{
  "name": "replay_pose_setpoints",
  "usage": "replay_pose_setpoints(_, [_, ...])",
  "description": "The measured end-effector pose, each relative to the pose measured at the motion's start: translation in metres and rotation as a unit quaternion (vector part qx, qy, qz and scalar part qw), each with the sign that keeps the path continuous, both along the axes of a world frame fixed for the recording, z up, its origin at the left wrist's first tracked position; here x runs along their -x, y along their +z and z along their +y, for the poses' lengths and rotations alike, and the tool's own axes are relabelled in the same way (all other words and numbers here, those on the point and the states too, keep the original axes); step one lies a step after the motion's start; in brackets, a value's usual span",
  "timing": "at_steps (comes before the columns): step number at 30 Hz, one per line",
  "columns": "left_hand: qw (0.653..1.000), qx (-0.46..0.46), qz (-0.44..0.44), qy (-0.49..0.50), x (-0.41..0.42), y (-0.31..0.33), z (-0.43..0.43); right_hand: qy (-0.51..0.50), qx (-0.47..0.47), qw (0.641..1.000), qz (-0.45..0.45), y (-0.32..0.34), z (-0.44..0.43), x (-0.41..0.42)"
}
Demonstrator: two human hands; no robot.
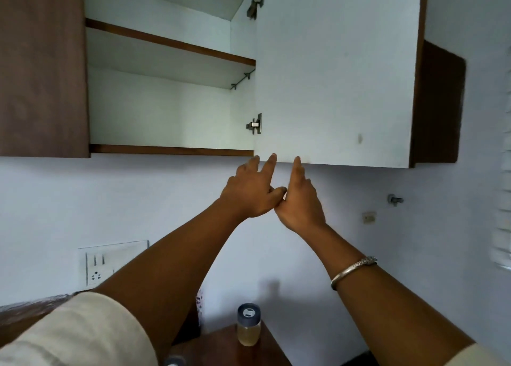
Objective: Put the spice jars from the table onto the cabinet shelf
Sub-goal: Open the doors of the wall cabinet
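So both hands are up at the open cabinet door's (331, 75) bottom edge, left hand (250, 194) and right hand (300, 202) empty, fingers spread. A spice jar (248, 324) sits down on the counter (221, 349); shelf (166, 61) bare.

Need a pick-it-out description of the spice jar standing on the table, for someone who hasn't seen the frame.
Start at the open wall cabinet, then drop straight down the white wall to the dark wooden table at the bottom of the view. The spice jar stands upright there, between the two raised forearms. It is clear, holds something pale yellowish, and has a dark grey lid; a second lid only peeks in at the bottom edge.
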State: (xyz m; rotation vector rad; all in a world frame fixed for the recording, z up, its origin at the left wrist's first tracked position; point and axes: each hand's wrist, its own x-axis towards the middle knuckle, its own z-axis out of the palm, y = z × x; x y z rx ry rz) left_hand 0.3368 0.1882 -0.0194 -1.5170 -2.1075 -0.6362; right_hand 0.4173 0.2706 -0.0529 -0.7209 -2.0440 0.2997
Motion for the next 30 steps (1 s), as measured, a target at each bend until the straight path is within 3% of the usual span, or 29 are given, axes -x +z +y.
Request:
replay_pose_setpoints(9, [0.979, 0.03, 0.12, 0.164, 0.141, 0.013, -0.077, 0.126, -0.015, 0.991, -0.052, 0.002, -0.057, 0.147])
replay_pose_setpoints(14, [0.943, 0.06, 0.191, 0.265, 0.218, 0.023, -0.124, 0.184, -0.015, 0.981, -0.054, 0.009, -0.096, 0.224])
replay_pose_setpoints(25, [0.868, 0.13, 0.35, 0.328, 0.319, 0.049, -0.178, 0.343, 0.039, 0.934, 0.092, 0.021, -0.178, 0.357])
replay_pose_setpoints(30, [0.814, 0.146, 0.454, 0.332, 0.33, 0.056, -0.181, 0.377, 0.189, 0.89, 0.171, 0.029, -0.193, 0.38])
